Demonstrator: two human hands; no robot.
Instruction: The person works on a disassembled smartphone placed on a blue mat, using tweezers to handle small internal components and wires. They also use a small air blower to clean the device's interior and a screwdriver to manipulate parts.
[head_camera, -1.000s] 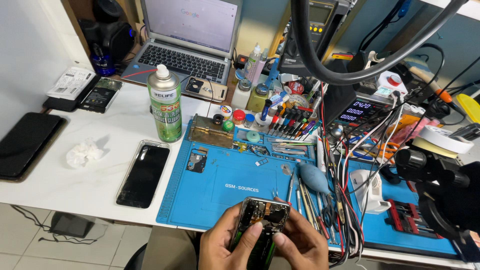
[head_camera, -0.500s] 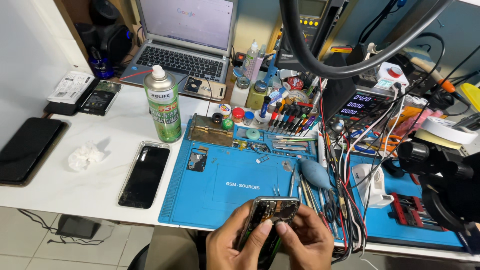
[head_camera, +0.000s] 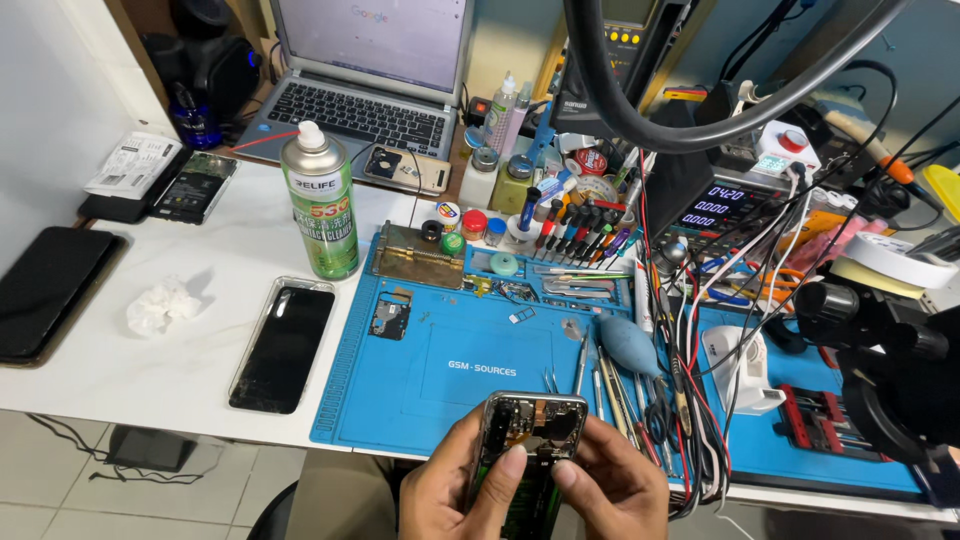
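a dark phone (head_camera: 45, 290) lay face up at the far left of the white tabletop (head_camera: 150, 370), with a crumpled tissue (head_camera: 160, 305) just beside it and a second phone in a clear case (head_camera: 283, 345) further right. a green spray can (head_camera: 320, 205) stood upright behind that phone, and an open laptop (head_camera: 365, 75) sat at the back. a blue work mat (head_camera: 450, 370) covered the middle of the tabletop, carrying a small loose board (head_camera: 388, 315) and a brass-coloured fixture (head_camera: 418, 255).

the opened phone (head_camera: 530, 430) was at the lower middle, held up over the near edge of the mat, between both hands. the left hand (head_camera: 455, 490) gripped its left edge, fingers curled behind and the thumb pressed on the exposed inside. the right hand (head_camera: 620, 490) closed around the right edge, its thumb also lying on the open back. both hands were pinching the phone, neither spread. the phone's lower half ran out of the bottom of the view, and the fingers behind it were hidden; the parts inside looked like a board and a dark cover, though they were too small to tell surely.

right of the hands lay tweezers and metal tools (head_camera: 600, 375), a blue air blower (head_camera: 630, 345), and a tangle of red, black and white wires (head_camera: 700, 400). a rack of screwdrivers (head_camera: 580, 230) stood behind, then a power supply with a lit display (head_camera: 725, 205). a black microscope body (head_camera: 890, 350) filled the right edge, partly cut off.
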